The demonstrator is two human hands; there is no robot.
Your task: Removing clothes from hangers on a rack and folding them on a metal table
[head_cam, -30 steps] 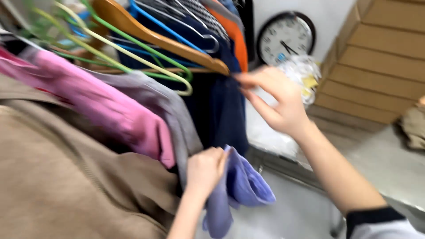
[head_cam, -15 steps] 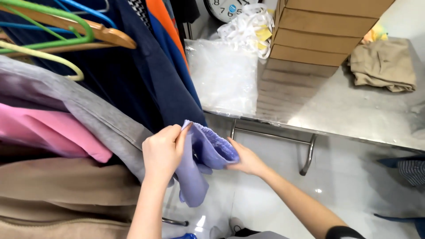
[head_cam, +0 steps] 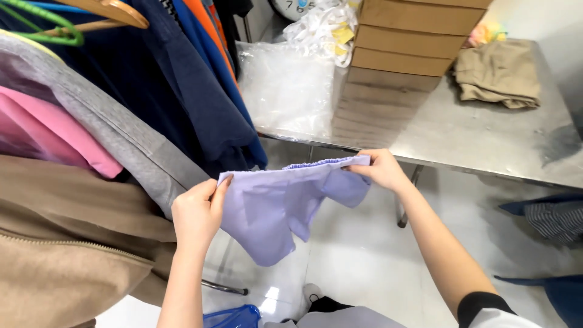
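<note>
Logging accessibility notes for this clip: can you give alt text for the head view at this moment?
Two bare hands stretch a small lilac garment by its elastic waistband, the left hand pinching one end and the right hand the other. Clothes on hangers crowd the left; behind stands a steel table with stacked cardboard boxes and a folded tan garment.

Two hands are in view: one left hand [head_cam: 195, 214] and one right hand [head_cam: 380, 168], sharing one lavender garment [head_cam: 276, 203]. On the rack at left, at least six hung garments can be counted: one tan jacket [head_cam: 67, 243], one pink top [head_cam: 48, 130], one grey sweatshirt [head_cam: 115, 136], one navy garment [head_cam: 182, 85], one blue garment [head_cam: 209, 67] and one orange garment [head_cam: 206, 21]. Two hangers show: one wooden [head_cam: 112, 11], one green [head_cam: 45, 24]. One steel table [head_cam: 486, 136] carries one stack of cardboard boxes [head_cam: 404, 54], about four visible, one clear plastic bag [head_cam: 282, 85] and one folded khaki cloth [head_cam: 498, 73].
</note>
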